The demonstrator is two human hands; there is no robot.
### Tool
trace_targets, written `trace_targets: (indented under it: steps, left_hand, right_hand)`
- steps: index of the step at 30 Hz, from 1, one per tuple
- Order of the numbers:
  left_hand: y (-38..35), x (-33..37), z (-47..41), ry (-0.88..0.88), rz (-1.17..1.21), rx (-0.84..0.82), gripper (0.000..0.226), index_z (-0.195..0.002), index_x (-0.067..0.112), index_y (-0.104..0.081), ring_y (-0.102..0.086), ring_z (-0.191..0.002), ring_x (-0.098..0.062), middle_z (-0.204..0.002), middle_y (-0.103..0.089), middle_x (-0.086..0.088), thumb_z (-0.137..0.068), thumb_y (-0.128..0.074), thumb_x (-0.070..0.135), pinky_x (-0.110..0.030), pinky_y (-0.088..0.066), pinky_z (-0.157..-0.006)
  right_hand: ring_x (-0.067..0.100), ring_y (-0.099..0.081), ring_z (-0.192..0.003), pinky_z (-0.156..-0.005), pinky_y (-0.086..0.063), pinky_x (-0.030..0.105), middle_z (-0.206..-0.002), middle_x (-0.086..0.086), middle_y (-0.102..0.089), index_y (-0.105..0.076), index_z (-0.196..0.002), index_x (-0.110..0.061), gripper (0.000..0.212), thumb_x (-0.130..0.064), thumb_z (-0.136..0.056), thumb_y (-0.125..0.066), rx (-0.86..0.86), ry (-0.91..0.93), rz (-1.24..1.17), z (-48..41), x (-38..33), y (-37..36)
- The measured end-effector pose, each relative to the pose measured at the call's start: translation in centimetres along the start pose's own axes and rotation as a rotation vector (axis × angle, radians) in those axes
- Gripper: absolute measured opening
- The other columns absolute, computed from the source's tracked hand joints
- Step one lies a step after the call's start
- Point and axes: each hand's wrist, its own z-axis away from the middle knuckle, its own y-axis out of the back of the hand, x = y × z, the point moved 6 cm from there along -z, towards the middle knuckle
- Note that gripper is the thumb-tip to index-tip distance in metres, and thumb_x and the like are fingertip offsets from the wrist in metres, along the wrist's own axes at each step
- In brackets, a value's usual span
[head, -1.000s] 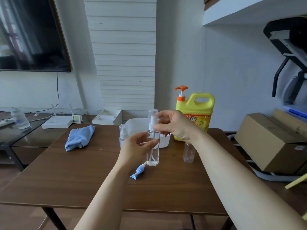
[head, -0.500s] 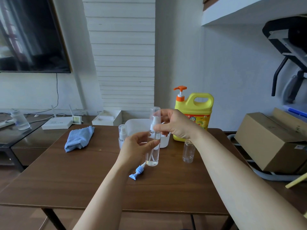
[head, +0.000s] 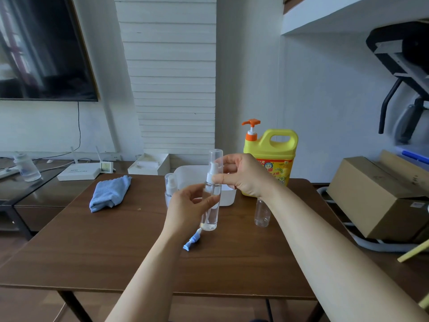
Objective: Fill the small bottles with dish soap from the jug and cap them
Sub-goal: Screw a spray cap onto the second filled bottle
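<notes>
A tall clear pump bottle (head: 210,212) hangs upright just above the brown table (head: 116,247). My left hand (head: 188,208) grips its body, and my right hand (head: 241,175) pinches its white pump collar under the clear overcap. The yellow soap jug (head: 276,159) with an orange pump stands at the back right. A second capped small bottle (head: 170,188) stands behind my left hand. An open, uncapped small bottle (head: 262,212) stands by my right wrist. A blue pump head (head: 192,240) lies on the table below the held bottle.
A white tub (head: 188,173) sits behind the held bottle. A folded blue cloth (head: 109,192) lies at the table's back left. A cardboard box (head: 376,194) stands off to the right. A low side cabinet (head: 34,191) carries a router and another bottle.
The held bottle has stayed almost in place, rising slightly. My right hand's fingers have shifted a little on the pump collar.
</notes>
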Motion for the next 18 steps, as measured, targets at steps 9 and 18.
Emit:
trace_targets:
  steps: [9,18]
  left_hand:
    - [0.36,-0.08,-0.56,0.025,-0.008,-0.018,0.016,-0.094,0.026,-0.071,-0.071,-0.085,-0.009,-0.087,-0.075,0.004,-0.079,-0.075,0.019,-0.04,-0.057,-0.084]
    - [0.3,-0.29,-0.43,0.037,-0.003,-0.024,0.021,-0.099,0.025,-0.071,-0.07,-0.09,-0.011,-0.09,-0.075,0.005,-0.079,-0.075,0.023,-0.039,-0.056,-0.086]
  right_hand:
    - [0.013,-0.058,-0.053,-0.051,-0.044,0.022,-0.071,0.014,-0.069,-0.062,-0.101,-0.005,0.025,-0.022,-0.084,-0.07,-0.008,-0.001,-0.001,-0.12,-0.99,-0.04]
    - [0.013,-0.062,-0.055,-0.048,-0.045,0.022,-0.077,0.01,-0.071,-0.059,-0.112,-0.01,0.038,-0.019,-0.079,-0.076,0.018,0.019,-0.041,-0.15,-0.84,0.16]
